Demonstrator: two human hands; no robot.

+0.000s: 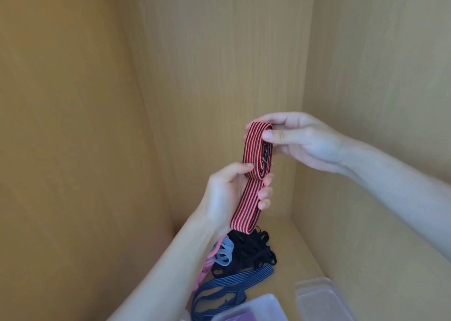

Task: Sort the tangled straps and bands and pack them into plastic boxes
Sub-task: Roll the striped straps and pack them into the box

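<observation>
Folding the red-and-black striped strap into a flat bundle, held up above the pile: right hand is pinching the top loop, left hand is gripping the lower fold. Tangled black bands are lying below. Next: tucking the tail, then lowering it into the near plastic box, probably open.

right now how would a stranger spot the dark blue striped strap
On the wooden shelf floor lies a pile of bands. At its near edge, by the nearer clear plastic box, is the dark blue striped strap. It is wide, navy with pale lines; the black bands beside it are plain and thin.
</observation>
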